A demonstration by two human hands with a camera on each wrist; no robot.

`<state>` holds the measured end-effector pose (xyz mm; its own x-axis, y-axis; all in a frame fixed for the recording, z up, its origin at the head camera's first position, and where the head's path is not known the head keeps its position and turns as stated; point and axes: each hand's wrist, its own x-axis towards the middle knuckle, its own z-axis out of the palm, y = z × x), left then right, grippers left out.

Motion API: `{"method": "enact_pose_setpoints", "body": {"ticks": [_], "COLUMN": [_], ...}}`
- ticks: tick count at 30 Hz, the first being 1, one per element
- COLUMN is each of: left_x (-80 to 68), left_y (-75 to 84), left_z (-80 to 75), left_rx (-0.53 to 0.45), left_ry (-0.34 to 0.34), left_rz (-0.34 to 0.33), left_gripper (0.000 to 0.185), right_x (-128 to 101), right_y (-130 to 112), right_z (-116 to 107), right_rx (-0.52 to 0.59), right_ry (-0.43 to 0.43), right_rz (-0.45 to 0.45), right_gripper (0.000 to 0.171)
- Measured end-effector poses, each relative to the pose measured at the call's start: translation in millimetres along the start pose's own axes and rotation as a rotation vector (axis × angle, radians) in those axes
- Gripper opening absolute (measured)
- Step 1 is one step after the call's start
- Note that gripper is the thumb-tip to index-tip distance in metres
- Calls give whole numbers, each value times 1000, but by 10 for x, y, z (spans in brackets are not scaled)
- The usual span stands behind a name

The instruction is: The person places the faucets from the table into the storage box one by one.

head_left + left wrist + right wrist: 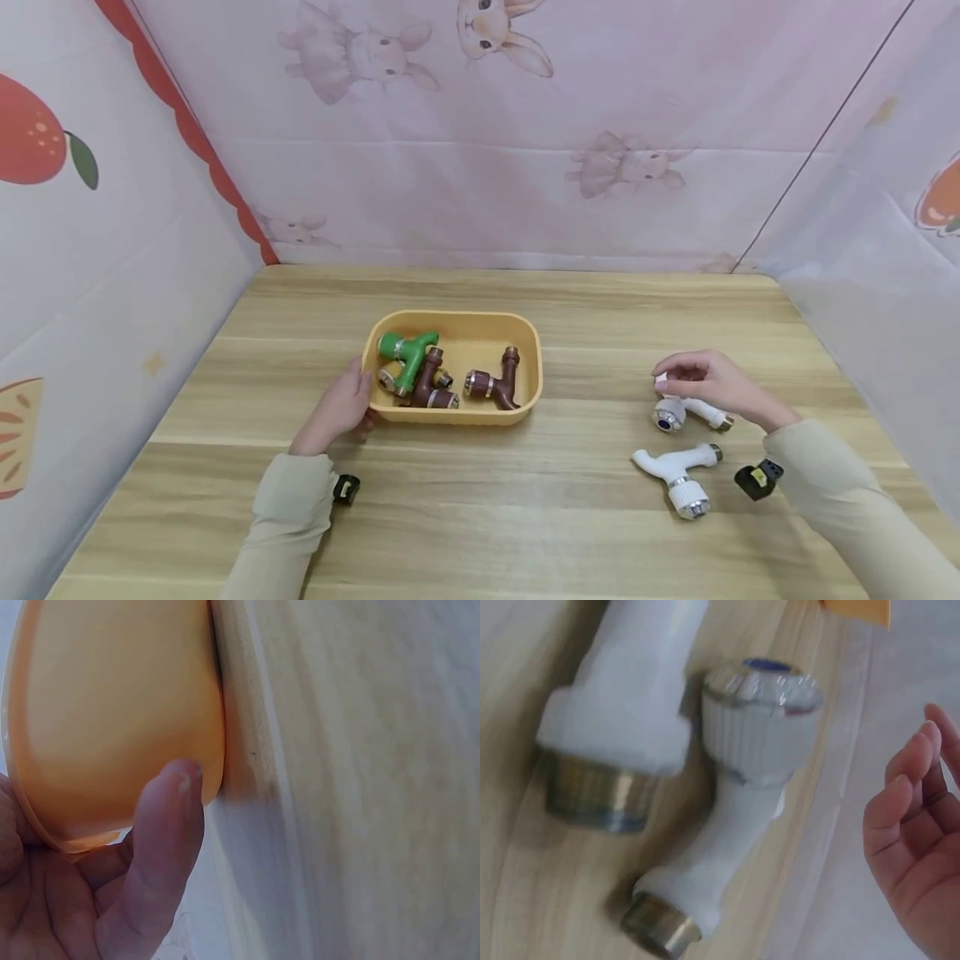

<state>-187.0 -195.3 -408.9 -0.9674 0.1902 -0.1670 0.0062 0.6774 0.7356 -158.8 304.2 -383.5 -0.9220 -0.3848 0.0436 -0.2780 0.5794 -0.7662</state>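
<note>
A yellow tray [450,317] sits mid-table holding a green tap [405,354] and two brown taps [429,385] [498,385]. My left hand [341,408] grips the tray's left near corner. In the left wrist view its thumb [161,847] lies along the tray's outer wall [112,712]. At the right, my right hand [663,377] hovers over a white tap [693,410]. In the right wrist view this tap [754,750] lies on the wood while the fingers [919,825] hang relaxed beside it, holding nothing. A second white tap [675,471] [630,690] lies nearer me.
The wooden table [525,517] is closed in by printed cloth walls at the back [487,167], left and right. Small black wrist cameras [759,479] [347,487] hang under both sleeves. Bare wood lies between the tray and the white taps.
</note>
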Motion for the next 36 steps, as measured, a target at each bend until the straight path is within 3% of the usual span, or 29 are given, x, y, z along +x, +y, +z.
{"method": "enact_pose_setpoints", "body": {"ticks": [4,10,25,31,36], "left_x": [1,1,22,32,37], "left_y": [-10,-50,-64,-81,-78], "left_z": [-3,2,24,36,38], "left_rx": [-3,-12,-13,-19,-23], "left_ry": [2,11,21,17,17], "left_rz": [5,7,19,17,8], "left_gripper": [35,32,36,35,34], "right_x": [5,34,64,101,118], "right_y": [119,237,428,447,460], "right_z": [-49,-109,-111,-103,-100], "right_rx": [-54,-85,-172,-153,-132], "right_ry": [15,3,-134,-226,-252], "right_rz": [18,132,260,289,295], "right_gripper": [22,33,62,63,59]}}
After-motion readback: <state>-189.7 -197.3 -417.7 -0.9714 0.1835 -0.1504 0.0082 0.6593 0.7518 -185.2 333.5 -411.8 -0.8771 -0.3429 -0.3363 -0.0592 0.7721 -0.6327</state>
